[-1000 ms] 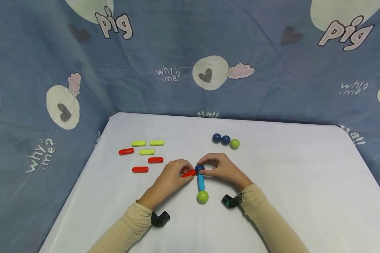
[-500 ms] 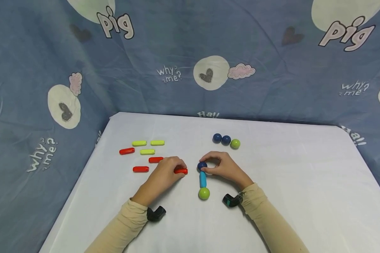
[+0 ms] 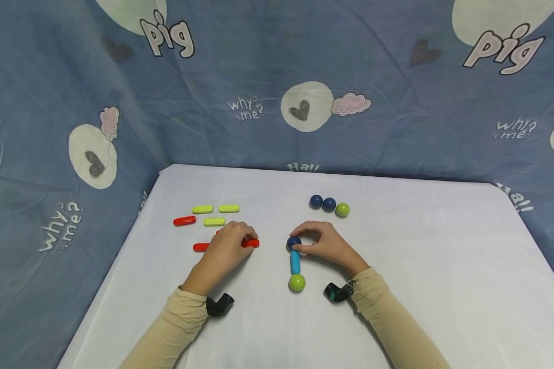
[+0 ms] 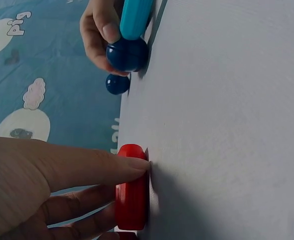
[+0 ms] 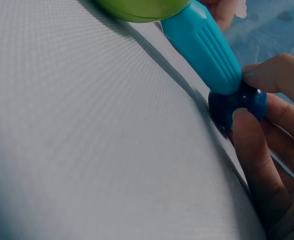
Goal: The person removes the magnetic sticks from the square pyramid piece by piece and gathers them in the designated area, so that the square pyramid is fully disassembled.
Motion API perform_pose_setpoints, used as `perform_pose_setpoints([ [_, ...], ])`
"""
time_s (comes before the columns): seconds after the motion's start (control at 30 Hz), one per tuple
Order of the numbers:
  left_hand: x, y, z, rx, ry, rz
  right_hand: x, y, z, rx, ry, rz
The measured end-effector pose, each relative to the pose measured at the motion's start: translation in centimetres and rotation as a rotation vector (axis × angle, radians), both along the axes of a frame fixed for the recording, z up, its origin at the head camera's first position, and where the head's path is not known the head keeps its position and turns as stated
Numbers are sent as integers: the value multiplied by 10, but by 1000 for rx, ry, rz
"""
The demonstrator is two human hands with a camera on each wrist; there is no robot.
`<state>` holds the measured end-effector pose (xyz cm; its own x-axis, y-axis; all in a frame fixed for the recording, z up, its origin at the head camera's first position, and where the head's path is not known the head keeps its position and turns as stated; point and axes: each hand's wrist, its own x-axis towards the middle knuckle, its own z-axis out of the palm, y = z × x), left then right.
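My left hand (image 3: 228,248) pinches a red stick (image 4: 131,195) between thumb and fingers, low at the white tabletop, left of centre. My right hand (image 3: 325,246) grips a dark blue ball (image 5: 237,106) between thumb and fingertips. A light blue ribbed stick (image 3: 295,262) joins that ball to a green ball (image 3: 297,283) nearer the body. The three pieces form a straight row on the table. In the left wrist view, the light blue stick (image 4: 135,19) meets the dark blue ball (image 4: 127,54) beside my right thumb.
Three yellow-green sticks (image 3: 214,222) and a red stick (image 3: 184,221) lie at the back left. Another red stick (image 3: 200,247) is partly covered by my left hand. Two dark blue balls (image 3: 316,201) and a green ball (image 3: 342,209) sit behind my right hand. A patterned blue cloth (image 3: 268,61) hangs behind.
My left hand has drawn the red stick away from the dark blue ball, leftward to beside the other sticks. My right hand keeps its grip on the ball, which has shifted slightly.
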<state>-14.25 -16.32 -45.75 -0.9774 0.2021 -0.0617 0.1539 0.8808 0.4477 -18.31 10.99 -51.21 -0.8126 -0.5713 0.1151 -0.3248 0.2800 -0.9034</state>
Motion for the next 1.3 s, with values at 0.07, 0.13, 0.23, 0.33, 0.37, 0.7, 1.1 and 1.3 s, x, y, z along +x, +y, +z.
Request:
perform_pose_setpoints([
  [0.07,0,0,1,-3,1,3,0,0,1,2,4,0],
  [0.13,0,0,1,-4,0,5,0,0,1,4,7,1],
  [0.23,0,0,1,-8,-1,6,1,-1,2,6,8,3],
  [0.33,0,0,1,-8,5,5,1,-1,2,8,8,3],
  [0.37,0,0,1,-8,9,2,1,-1,3,10,10,2],
  [0.7,8,14,2,42,74,-67,1,-1,2,2,10,3],
  [1.1,27,50,-12,107,-74,-216,1,-1,0,-5,80,45],
  [1.3,27,50,-14,127,-139,-186,1,0,1,11,61,91],
])
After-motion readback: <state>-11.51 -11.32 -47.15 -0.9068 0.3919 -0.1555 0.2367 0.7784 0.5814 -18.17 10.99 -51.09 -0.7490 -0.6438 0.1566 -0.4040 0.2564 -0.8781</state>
